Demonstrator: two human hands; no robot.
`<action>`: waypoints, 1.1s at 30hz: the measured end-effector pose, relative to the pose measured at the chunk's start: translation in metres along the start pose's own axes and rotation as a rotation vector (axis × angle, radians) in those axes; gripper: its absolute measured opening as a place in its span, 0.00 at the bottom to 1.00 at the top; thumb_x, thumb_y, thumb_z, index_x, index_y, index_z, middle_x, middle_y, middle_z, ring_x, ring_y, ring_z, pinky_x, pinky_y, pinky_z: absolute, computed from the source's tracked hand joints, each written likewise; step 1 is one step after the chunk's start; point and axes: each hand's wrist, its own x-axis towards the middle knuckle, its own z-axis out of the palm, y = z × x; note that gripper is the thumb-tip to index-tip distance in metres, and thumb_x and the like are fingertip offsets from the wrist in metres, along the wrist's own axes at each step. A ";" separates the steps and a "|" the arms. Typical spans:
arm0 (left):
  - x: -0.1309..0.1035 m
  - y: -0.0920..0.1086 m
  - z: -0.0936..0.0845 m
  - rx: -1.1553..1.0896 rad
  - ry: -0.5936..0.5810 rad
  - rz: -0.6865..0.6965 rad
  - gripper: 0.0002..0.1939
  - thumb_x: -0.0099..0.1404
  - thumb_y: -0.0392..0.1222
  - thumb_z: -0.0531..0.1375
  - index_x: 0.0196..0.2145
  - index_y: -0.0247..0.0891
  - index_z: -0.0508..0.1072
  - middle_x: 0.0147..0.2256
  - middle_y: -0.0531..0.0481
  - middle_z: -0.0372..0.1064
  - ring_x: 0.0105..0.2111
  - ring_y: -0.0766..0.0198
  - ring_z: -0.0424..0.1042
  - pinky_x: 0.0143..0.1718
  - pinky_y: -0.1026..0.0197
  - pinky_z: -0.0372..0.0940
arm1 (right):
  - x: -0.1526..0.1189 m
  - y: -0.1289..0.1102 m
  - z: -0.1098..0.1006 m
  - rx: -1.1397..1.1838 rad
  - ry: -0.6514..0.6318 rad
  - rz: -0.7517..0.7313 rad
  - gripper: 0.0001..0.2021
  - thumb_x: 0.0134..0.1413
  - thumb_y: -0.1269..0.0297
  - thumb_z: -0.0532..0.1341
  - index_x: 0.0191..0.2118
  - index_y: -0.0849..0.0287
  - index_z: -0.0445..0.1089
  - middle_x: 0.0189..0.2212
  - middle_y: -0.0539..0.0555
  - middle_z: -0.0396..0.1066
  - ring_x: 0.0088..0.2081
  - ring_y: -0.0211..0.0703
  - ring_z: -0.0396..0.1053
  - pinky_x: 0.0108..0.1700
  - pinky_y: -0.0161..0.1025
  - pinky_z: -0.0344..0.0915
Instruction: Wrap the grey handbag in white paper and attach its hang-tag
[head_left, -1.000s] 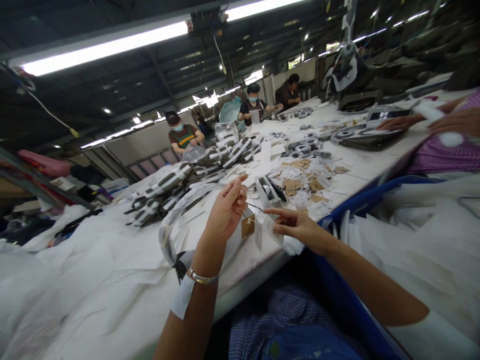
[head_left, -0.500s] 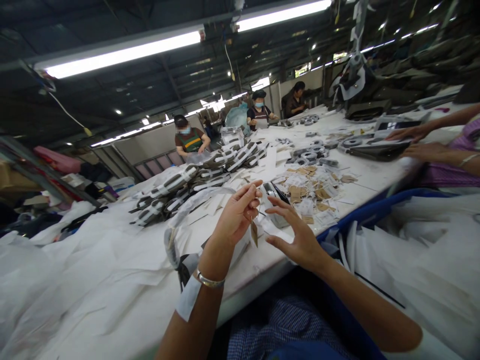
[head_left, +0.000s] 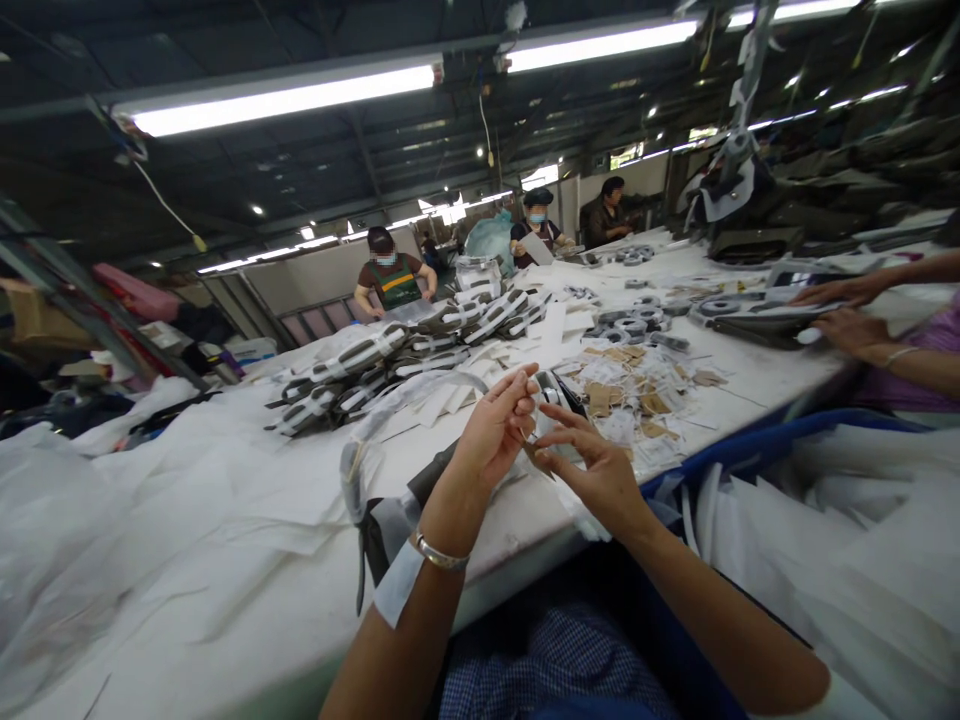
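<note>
Over the counter's (head_left: 247, 600) near edge, both hands meet on one small brown tag (head_left: 537, 452).
Left hand (head_left: 491, 435) is pinched shut on the tag's top, seemingly by its string; right hand (head_left: 592, 470), fingers loosely spread, touches it from below. Working well here likely means keeping the pinch firm and the tag taut, clear of the loose tags (head_left: 637, 395) beyond.

A long white bench (head_left: 225, 560) runs away under a dark ceiling (head_left: 315, 170) hung with bright fluorescent tube lights (head_left: 285, 98). A pale partition wall (head_left: 322, 275) stands at the far end, beyond seated workers (head_left: 394, 275).
</note>
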 end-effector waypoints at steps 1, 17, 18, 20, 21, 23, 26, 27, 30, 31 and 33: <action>-0.001 0.000 0.000 -0.019 -0.001 -0.006 0.09 0.65 0.30 0.62 0.44 0.30 0.74 0.32 0.53 0.65 0.23 0.81 0.63 0.18 0.81 0.56 | 0.000 0.001 -0.001 0.040 -0.020 0.019 0.07 0.56 0.58 0.67 0.41 0.49 0.77 0.59 0.52 0.68 0.60 0.52 0.65 0.65 0.52 0.58; 0.000 -0.002 -0.003 -0.265 0.033 -0.071 0.06 0.69 0.30 0.58 0.42 0.32 0.73 0.31 0.53 0.66 0.22 0.81 0.64 0.18 0.82 0.58 | -0.011 -0.005 0.006 -0.241 0.090 -0.192 0.08 0.54 0.59 0.68 0.41 0.49 0.73 0.57 0.54 0.70 0.61 0.55 0.63 0.65 0.58 0.56; 0.001 -0.002 -0.003 -0.284 0.041 -0.078 0.06 0.70 0.30 0.57 0.42 0.32 0.73 0.31 0.53 0.66 0.22 0.81 0.64 0.18 0.82 0.57 | -0.011 -0.005 0.007 -0.249 0.097 -0.201 0.09 0.54 0.60 0.68 0.41 0.49 0.72 0.57 0.54 0.70 0.62 0.55 0.62 0.65 0.59 0.55; 0.001 -0.003 -0.003 -0.313 0.053 -0.089 0.07 0.70 0.30 0.55 0.43 0.31 0.73 0.30 0.53 0.66 0.22 0.81 0.64 0.18 0.82 0.57 | -0.010 -0.003 0.009 -0.253 0.101 -0.188 0.08 0.55 0.60 0.67 0.40 0.49 0.72 0.56 0.54 0.70 0.62 0.53 0.62 0.65 0.58 0.55; 0.002 -0.003 -0.004 -0.325 0.055 -0.095 0.07 0.71 0.30 0.55 0.43 0.31 0.72 0.31 0.52 0.66 0.22 0.80 0.64 0.18 0.82 0.57 | -0.009 -0.003 0.010 -0.245 0.097 -0.164 0.07 0.55 0.60 0.67 0.40 0.49 0.72 0.56 0.54 0.70 0.61 0.53 0.62 0.65 0.58 0.55; 0.002 -0.004 -0.004 -0.347 0.054 -0.104 0.08 0.72 0.30 0.53 0.44 0.30 0.72 0.31 0.52 0.66 0.22 0.80 0.64 0.18 0.82 0.57 | -0.008 0.000 0.010 -0.203 0.071 -0.086 0.05 0.56 0.60 0.66 0.39 0.49 0.74 0.57 0.54 0.69 0.61 0.52 0.63 0.65 0.57 0.55; 0.002 -0.003 -0.005 -0.381 0.048 -0.119 0.10 0.73 0.30 0.50 0.44 0.29 0.71 0.30 0.52 0.66 0.22 0.80 0.64 0.18 0.82 0.57 | -0.007 0.007 0.012 -0.065 0.010 0.043 0.06 0.55 0.57 0.67 0.38 0.50 0.74 0.59 0.53 0.67 0.61 0.53 0.63 0.66 0.58 0.54; 0.002 -0.003 -0.005 -0.391 0.050 -0.125 0.11 0.73 0.30 0.50 0.44 0.29 0.71 0.30 0.52 0.66 0.22 0.80 0.64 0.18 0.82 0.57 | -0.006 0.010 0.012 0.001 -0.004 0.071 0.07 0.55 0.57 0.67 0.38 0.50 0.74 0.60 0.54 0.67 0.62 0.53 0.63 0.66 0.58 0.54; 0.003 -0.003 -0.006 -0.423 0.054 -0.141 0.10 0.73 0.31 0.50 0.45 0.30 0.72 0.30 0.52 0.66 0.22 0.80 0.64 0.18 0.83 0.58 | -0.006 0.017 0.015 0.199 -0.012 0.118 0.09 0.53 0.56 0.68 0.38 0.52 0.72 0.61 0.54 0.66 0.64 0.52 0.61 0.67 0.56 0.53; 0.003 -0.004 -0.007 -0.435 0.050 -0.145 0.10 0.73 0.31 0.51 0.45 0.31 0.72 0.30 0.52 0.67 0.22 0.80 0.65 0.18 0.83 0.58 | -0.006 0.019 0.016 0.244 -0.007 0.128 0.10 0.52 0.56 0.69 0.38 0.52 0.71 0.60 0.55 0.66 0.64 0.52 0.60 0.67 0.55 0.53; 0.004 -0.005 -0.008 -0.458 0.043 -0.151 0.10 0.72 0.31 0.52 0.46 0.31 0.72 0.31 0.52 0.67 0.22 0.80 0.65 0.17 0.82 0.58 | -0.006 0.019 0.018 0.295 -0.002 0.153 0.12 0.51 0.55 0.70 0.37 0.52 0.69 0.60 0.55 0.66 0.65 0.52 0.59 0.68 0.55 0.52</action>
